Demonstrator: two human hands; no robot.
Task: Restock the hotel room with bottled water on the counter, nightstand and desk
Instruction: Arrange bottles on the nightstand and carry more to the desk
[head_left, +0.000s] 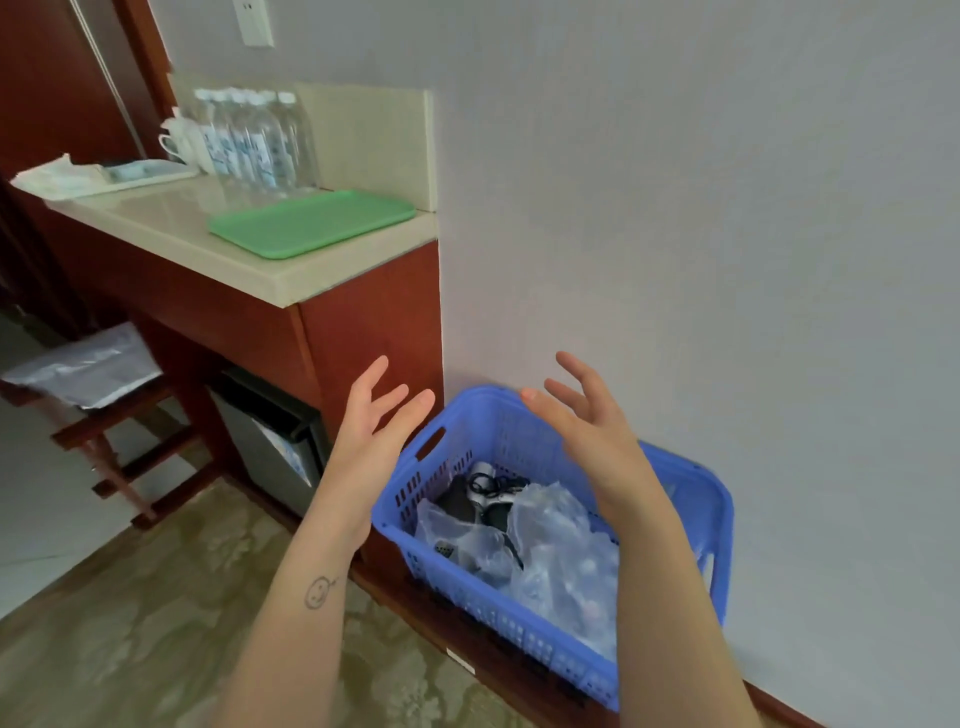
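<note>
Ideally the left hand (371, 415) and right hand (589, 421), both empty with fingers spread over the blue basket (524, 626), should grasp its plastic-wrapped pack (566, 566), seemingly water, squarely, while bottles (249, 140) stand at the counter's (171, 218) back edge.

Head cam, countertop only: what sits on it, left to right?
Crumpled white cloth → white ceramic mugs → row of clear plastic water bottles → flat green plastic tray.

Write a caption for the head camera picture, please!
Open left hand and right hand hover by the blue basket beside the counter with bottles.
</note>
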